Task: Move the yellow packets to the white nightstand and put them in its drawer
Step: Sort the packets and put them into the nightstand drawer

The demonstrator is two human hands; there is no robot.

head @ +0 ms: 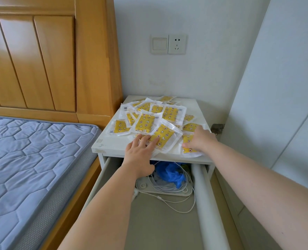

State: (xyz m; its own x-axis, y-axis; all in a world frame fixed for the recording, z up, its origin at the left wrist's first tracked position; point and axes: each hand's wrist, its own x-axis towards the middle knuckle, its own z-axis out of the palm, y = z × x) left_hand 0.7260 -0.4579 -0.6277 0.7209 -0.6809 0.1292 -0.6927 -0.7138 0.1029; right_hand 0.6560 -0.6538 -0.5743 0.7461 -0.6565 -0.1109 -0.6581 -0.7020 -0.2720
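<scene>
Bare left forearm [104, 213] and bare right forearm [257, 186]: 2, nearest the lens, both reaching over the open drawer toward the white nightstand [102, 144].

Blue quilted mattress [32, 159]: left of the nightstand, on an orange-brown wooden bed frame.

Orange-brown panelled wooden headboard [41, 60]: left of and behind the nightstand, upright against the wall.

Yellow printed packets in clear wrappers [146, 121]: loose overlapping pile covering most of the nightstand top, none in the drawer.

Left hand [139, 150]: at the nightstand's front edge, palm down, fingers straight and spread, fingertips resting on 1 packet at the front of the pile; nothing gripped.

Pale pull-out drawer [158, 228]: drawn out from under the nightstand top, floor partly bare.

Flat white plastic tray-like piece [144, 186]: at the back of the drawer.

Crumpled blue plastic [169, 173]: back of the drawer, under the nightstand top's front edge.

Thin white cables [176, 202]: looped over the tray-like piece.

White tube [205, 195]: lying along the drawer's right wall.

Right hand [200, 139]: front right corner of the nightstand top, palm down, fingers extended flat over 2 or more packets; no grip visible.

White wall switch and socket [168, 44]: above the nightstand.

White cabinet panel [285, 87]: right of the nightstand.
</scene>
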